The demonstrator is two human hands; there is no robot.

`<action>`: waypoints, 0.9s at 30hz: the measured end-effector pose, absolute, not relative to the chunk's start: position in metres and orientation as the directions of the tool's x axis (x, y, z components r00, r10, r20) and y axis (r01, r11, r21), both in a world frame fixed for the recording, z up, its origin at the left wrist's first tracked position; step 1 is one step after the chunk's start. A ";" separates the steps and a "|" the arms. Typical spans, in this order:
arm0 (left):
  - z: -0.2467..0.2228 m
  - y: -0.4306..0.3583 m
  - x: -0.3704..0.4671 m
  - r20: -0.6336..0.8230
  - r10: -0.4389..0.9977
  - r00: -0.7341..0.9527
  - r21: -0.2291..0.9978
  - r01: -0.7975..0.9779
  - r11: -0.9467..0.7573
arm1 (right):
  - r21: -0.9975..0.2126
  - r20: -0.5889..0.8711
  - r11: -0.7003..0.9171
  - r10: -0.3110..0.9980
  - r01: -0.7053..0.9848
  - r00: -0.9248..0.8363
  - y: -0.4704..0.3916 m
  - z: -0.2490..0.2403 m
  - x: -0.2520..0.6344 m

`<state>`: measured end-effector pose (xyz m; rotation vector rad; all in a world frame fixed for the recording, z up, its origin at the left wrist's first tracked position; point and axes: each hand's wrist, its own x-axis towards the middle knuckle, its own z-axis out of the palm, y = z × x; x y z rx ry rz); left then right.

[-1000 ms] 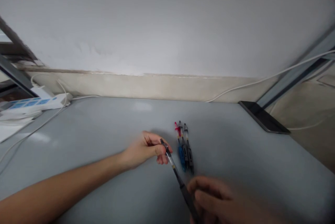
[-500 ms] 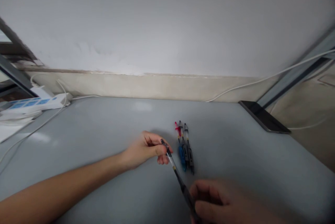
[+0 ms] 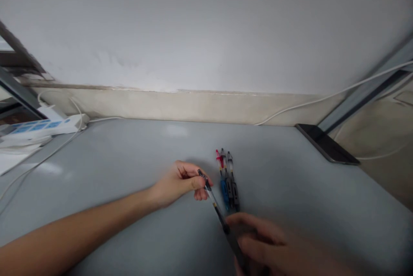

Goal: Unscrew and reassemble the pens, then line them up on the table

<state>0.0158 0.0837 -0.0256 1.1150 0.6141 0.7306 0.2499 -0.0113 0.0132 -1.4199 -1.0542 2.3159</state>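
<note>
My left hand (image 3: 185, 183) pinches the upper, clicker end of a pen (image 3: 215, 205) between thumb and fingers. The pen is clear and black and slants down to the right. My right hand (image 3: 264, 241), blurred by motion, is closed around its dark lower barrel, with the index finger against the front of it. The pen's lower tip is hidden or smeared there. Just beyond the hands lie three pens side by side on the grey table (image 3: 138, 151): one pink and blue pen (image 3: 224, 190), and two clear-and-black pens (image 3: 229, 188).
A white power strip (image 3: 48, 126) with blue sockets and cables sits at the left. A dark tablet or phone (image 3: 325, 142) lies at the right edge. A white cable (image 3: 300, 106) runs along the wall (image 3: 206, 31) at the back.
My right hand has moved slightly up along the pen's lower barrel, and its index finger has extended further over it. My left hand and the three lying pens stay where they were.
</note>
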 end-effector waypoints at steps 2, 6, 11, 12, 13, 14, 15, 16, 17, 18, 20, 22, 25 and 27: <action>-0.026 0.084 0.016 -0.075 0.782 0.619 0.943 -0.211 0.258 | -0.680 -0.675 -0.711 0.510 0.181 -0.532 -0.011 0.015 0.249; -0.026 0.084 0.015 -0.070 0.783 0.617 0.944 -0.213 0.253 | -0.718 -0.685 -0.618 0.551 0.319 -0.476 -0.012 0.021 0.247; -0.028 0.084 0.015 -0.064 0.794 0.605 0.942 -0.227 0.249 | -0.694 -0.705 -0.654 0.532 0.301 -0.469 -0.013 0.018 0.251; -0.028 0.084 0.015 -0.064 0.797 0.601 0.941 -0.230 0.249 | -0.687 -0.704 -0.671 0.520 0.280 -0.484 -0.013 0.018 0.252; -0.027 0.084 0.015 -0.063 0.800 0.597 0.940 -0.234 0.249 | -0.685 -0.701 -0.677 0.512 0.269 -0.496 -0.012 0.018 0.252; -0.027 0.084 0.016 -0.063 0.803 0.592 0.939 -0.237 0.249 | -0.692 -0.695 -0.672 0.520 0.265 -0.496 -0.012 0.019 0.252; -0.027 0.084 0.016 -0.063 0.807 0.587 0.938 -0.242 0.249 | -0.695 -0.698 -0.656 0.519 0.293 -0.494 -0.012 0.020 0.252; -0.026 0.084 0.016 -0.063 0.811 0.582 0.936 -0.247 0.250 | -0.700 -0.701 -0.636 0.523 0.325 -0.486 -0.012 0.021 0.251; -0.026 0.084 0.017 -0.063 0.814 0.577 0.935 -0.252 0.251 | -0.702 -0.705 -0.616 0.528 0.358 -0.474 -0.012 0.023 0.251; -0.026 0.084 0.017 -0.064 0.818 0.571 0.933 -0.258 0.253 | -0.697 -0.713 -0.605 0.521 0.385 -0.470 -0.011 0.024 0.251; -0.025 0.084 0.018 -0.064 0.828 0.558 0.928 -0.272 0.255 | -0.702 -0.710 -0.591 0.534 0.397 -0.459 -0.010 0.026 0.250; -0.025 0.083 0.019 -0.064 0.841 0.538 0.922 -0.292 0.256 | -0.715 -0.697 -0.581 0.550 0.389 -0.460 -0.010 0.026 0.250; -0.024 0.083 0.020 -0.054 0.869 0.492 0.908 -0.338 0.247 | -0.728 -0.685 -0.563 0.574 0.392 -0.448 -0.011 0.025 0.251; -0.022 0.083 0.020 -0.044 0.891 0.451 0.897 -0.375 0.234 | -0.730 -0.684 -0.557 0.583 0.397 -0.439 -0.012 0.024 0.251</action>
